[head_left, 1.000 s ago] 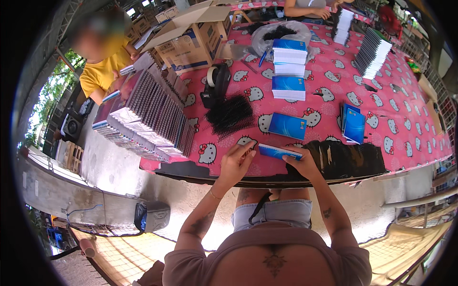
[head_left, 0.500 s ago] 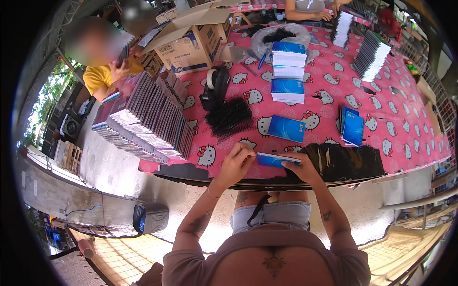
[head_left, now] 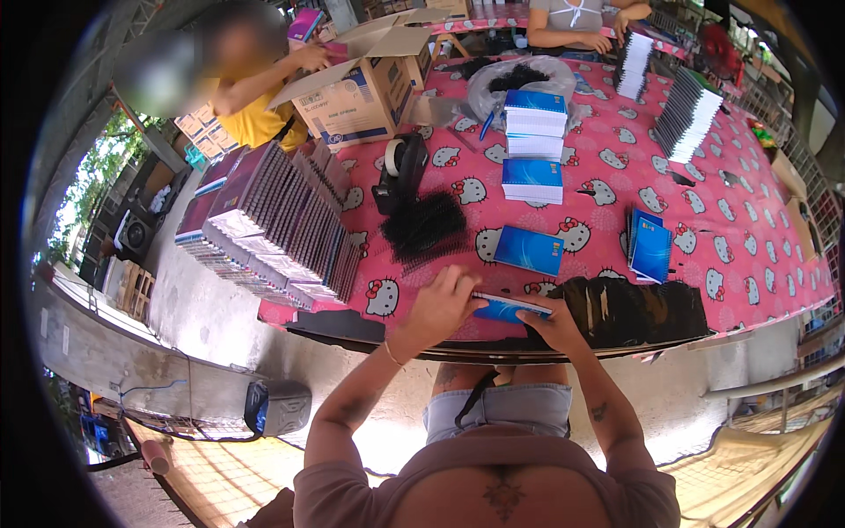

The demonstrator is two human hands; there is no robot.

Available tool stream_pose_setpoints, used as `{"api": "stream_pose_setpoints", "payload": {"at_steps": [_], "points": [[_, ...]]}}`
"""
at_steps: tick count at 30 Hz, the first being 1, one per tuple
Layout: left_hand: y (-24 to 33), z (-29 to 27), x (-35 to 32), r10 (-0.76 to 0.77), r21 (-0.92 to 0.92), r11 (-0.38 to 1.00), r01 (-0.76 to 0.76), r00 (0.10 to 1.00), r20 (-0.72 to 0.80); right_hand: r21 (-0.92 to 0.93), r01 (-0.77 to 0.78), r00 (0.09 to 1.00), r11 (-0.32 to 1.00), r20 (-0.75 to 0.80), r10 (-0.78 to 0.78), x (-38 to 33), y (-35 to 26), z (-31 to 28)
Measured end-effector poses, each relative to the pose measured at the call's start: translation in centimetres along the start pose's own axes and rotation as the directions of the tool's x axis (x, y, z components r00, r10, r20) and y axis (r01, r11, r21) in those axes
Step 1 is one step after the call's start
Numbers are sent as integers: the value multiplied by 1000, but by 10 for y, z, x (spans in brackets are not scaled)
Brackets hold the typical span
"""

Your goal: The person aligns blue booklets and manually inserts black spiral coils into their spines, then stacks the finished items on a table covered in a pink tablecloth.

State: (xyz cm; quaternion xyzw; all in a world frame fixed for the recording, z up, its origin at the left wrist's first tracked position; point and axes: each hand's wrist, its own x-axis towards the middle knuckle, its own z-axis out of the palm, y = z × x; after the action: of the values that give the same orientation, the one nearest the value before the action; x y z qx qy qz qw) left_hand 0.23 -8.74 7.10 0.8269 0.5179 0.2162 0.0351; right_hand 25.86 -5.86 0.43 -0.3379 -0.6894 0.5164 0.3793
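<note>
Two hands meet on one blue booklet (head_left: 510,308) at lower centre of the frame, on the near edge of the table (head_left: 757,255).

- Left hand (head_left: 440,308): fingers closed over the booklet's left end, thumb side down on the pink cartoon-cat tablecloth.
- Right hand (head_left: 553,324): fingers curled under the booklet's right end, gripping it; the booklet lies nearly flat, just above the cloth.
- Black plastic sheet (head_left: 629,310): crumpled, just right of the right hand, along the table edge.
- Single blue booklet (head_left: 529,250): flat on the cloth, just above the hands.
- Pair of blue booklets (head_left: 650,246): right of centre, overlapping.
- Heap of black binding combs (head_left: 425,224): centre, above the left hand.
- Tape dispenser (head_left: 401,169): black, just above the combs.
- Stack of blue-and-white booklets (head_left: 533,145): upper centre, in two tiers.
- Rows of purple notebooks (head_left: 273,224): standing on edge, left of centre.
- Cardboard box (head_left: 361,88): open, upper left; a person in a yellow shirt (head_left: 251,114) reaches into it.
- Clear bag of black combs (head_left: 519,79): upper centre.
- Second person (head_left: 576,18): top edge, arms resting at the far side of the table.
- Stacks of white-edged books (head_left: 691,110): upper right.
</note>
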Motion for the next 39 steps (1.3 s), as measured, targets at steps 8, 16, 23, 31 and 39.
{"api": "stream_pose_setpoints", "payload": {"at_steps": [8, 16, 23, 31, 39], "points": [[32, 62, -47, -66, 360, 929, 83, 996, -60, -30, 39, 996, 999, -73, -41, 0, 8, 9], [44, 66, -50, 24, 231, 973, 20, 983, -184, -1, 54, 997, 999, -53, -54, 5, 15, 7], [1, 12, 3, 200, -35, 977, -210, 962, -185, -14, 24, 1000, 1000, 2, -24, 6, 3, 6], [-10, 4, 7, 163, -56, 986, -160, 986, 47, -20, 4, 1000, 1000, 23, -4, 5, -3, 5], [39, 69, -44, 24, 383, 923, 21, 993, -113, 56, 5, 1000, 998, 6, -6, 7, 3, 12]]}}
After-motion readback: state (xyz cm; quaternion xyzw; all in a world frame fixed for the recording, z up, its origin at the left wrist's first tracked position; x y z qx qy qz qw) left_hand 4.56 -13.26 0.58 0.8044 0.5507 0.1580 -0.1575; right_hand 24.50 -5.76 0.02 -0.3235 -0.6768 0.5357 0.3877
